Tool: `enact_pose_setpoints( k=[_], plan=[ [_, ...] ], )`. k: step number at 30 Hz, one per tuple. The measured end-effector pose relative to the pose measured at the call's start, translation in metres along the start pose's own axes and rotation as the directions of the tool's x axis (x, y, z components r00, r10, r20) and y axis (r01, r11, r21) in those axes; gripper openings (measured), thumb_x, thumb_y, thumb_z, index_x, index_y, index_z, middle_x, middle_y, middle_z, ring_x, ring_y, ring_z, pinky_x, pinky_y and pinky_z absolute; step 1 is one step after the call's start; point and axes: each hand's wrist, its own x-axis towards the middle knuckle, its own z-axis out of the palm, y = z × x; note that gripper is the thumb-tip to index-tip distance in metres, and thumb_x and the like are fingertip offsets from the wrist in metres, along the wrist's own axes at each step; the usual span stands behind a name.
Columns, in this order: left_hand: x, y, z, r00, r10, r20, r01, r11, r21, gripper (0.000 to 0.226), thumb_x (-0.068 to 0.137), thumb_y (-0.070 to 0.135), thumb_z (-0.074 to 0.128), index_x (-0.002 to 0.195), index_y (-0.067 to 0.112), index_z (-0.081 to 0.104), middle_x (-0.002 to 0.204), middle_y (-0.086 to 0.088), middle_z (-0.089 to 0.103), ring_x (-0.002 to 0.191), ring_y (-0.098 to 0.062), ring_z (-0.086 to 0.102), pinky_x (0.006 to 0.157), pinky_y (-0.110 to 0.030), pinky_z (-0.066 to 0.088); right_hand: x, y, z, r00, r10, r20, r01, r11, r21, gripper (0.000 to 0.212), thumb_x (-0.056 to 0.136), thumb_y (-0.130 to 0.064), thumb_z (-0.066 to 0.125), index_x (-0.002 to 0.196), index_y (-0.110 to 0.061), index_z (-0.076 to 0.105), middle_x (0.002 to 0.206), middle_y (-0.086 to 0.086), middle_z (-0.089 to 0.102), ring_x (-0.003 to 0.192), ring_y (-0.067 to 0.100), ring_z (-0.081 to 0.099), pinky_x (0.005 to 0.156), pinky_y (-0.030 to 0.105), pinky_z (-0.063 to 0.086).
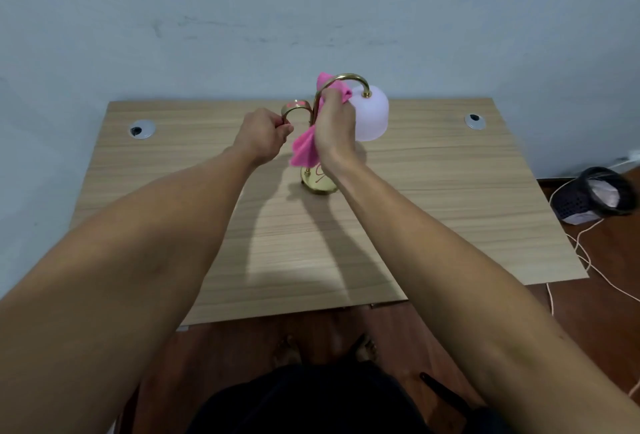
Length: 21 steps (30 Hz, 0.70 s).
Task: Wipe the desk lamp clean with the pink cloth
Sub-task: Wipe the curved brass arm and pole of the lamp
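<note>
The lamp (320,143) stands mid-desk (450,208). The left hand (263,136) grips its short brass arm; the right hand (334,129) clasps the cloth (304,149) around the stem, seemingly mid-wipe. Next, the shade (372,115) needs a gentle, steadied pass.

A brass desk lamp (320,184) is stood upright near the middle of a wooden desk (450,191), its white shade (370,115) hung from a curved arm on the right. The shorter curved arm on the left is gripped by the left hand (265,137). A pink cloth (304,148) is clutched in the right hand (334,129) and pressed around the lamp's stem. A dark wastebasket (602,194) is seen on the floor to the right.
</note>
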Motion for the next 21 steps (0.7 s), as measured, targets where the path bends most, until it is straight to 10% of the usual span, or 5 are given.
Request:
enact_pose_setpoints(
  k=[2, 5, 10, 15, 21],
  plan=[
    [-0.002, 0.000, 0.000, 1.000, 0.009, -0.002, -0.009, 1.000, -0.009, 0.029, 0.099, 0.023, 0.063, 0.087, 0.001, 0.077, 0.085, -0.019, 0.078, 0.088, -0.032, 0.073, 0.083, -0.037, 0.055, -0.001, 0.023, -0.005, 0.986, -0.098, 0.135, 0.123, 0.974, -0.192, 0.040, 0.100, -0.029, 0.035, 0.127, -0.032, 0.065, 0.047, -0.016, 0.044, 0.051, 0.033, 0.065, 0.052, 0.034, 0.051],
    [-0.003, 0.000, 0.000, 1.000, 0.009, 0.000, -0.009, 1.000, -0.030, 0.030, 0.099, 0.023, 0.062, 0.088, -0.001, 0.077, 0.086, -0.021, 0.077, 0.089, -0.034, 0.073, 0.085, -0.039, 0.056, 0.001, 0.049, -0.018, 0.945, -0.118, 0.304, 0.219, 0.920, -0.326, 0.070, 0.098, -0.020, 0.030, 0.159, -0.054, 0.025, 0.073, -0.017, 0.053, 0.050, 0.040, 0.071, 0.047, 0.048, 0.061],
    [-0.003, 0.000, 0.001, 1.000, 0.009, 0.008, -0.009, 0.999, -0.033, 0.031, 0.100, 0.025, 0.062, 0.088, 0.000, 0.076, 0.086, -0.020, 0.077, 0.089, -0.034, 0.074, 0.085, -0.040, 0.057, 0.013, 0.070, -0.033, 0.945, -0.005, 0.326, 0.177, 0.847, -0.501, 0.055, 0.101, -0.025, 0.027, 0.154, -0.034, 0.039, 0.058, 0.006, 0.060, 0.052, 0.035, 0.072, 0.055, 0.036, 0.057],
    [-0.003, 0.000, 0.000, 1.000, 0.019, 0.016, -0.018, 0.999, -0.028, 0.031, 0.100, 0.026, 0.062, 0.088, 0.001, 0.077, 0.086, -0.018, 0.078, 0.089, -0.032, 0.074, 0.086, -0.040, 0.057, 0.014, 0.072, -0.028, 0.991, 0.095, 0.097, -0.037, 0.875, -0.483, 0.040, 0.109, -0.030, 0.033, 0.079, -0.016, 0.056, 0.074, 0.006, 0.060, 0.080, 0.033, 0.064, 0.073, 0.041, 0.051],
    [-0.003, 0.000, 0.000, 1.000, 0.022, 0.011, -0.021, 0.999, -0.041, 0.029, 0.099, 0.025, 0.063, 0.089, 0.002, 0.078, 0.085, -0.018, 0.077, 0.088, -0.033, 0.074, 0.084, -0.040, 0.057, 0.003, 0.038, -0.010, 0.967, -0.030, -0.252, 0.010, 0.997, -0.083, 0.041, 0.107, -0.036, 0.036, 0.102, -0.005, 0.063, 0.090, 0.012, 0.063, 0.083, 0.017, 0.073, 0.070, 0.030, 0.059]
  ],
)
